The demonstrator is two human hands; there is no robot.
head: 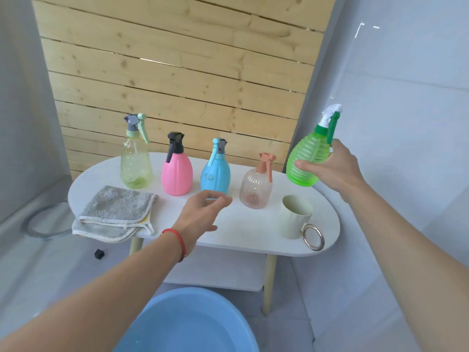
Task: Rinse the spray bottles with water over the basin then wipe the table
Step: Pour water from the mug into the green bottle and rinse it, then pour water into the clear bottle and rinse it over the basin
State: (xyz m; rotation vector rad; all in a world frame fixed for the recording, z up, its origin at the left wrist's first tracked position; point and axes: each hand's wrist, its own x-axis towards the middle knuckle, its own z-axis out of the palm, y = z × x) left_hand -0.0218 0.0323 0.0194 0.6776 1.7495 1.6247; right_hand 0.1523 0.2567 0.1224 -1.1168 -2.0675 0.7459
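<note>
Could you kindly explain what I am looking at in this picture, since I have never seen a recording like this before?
There is no machine here: a person wears a camera on the head, so the one picture looks forward and down at their own arms. The right hand grips a green spray bottle lifted beside the white table. The left hand hovers open over the table, holding nothing. Standing on the table are a pale yellow bottle, a pink bottle, a blue bottle and a clear pinkish bottle, plus a grey cloth and a mug. A blue basin sits on the floor below.
</note>
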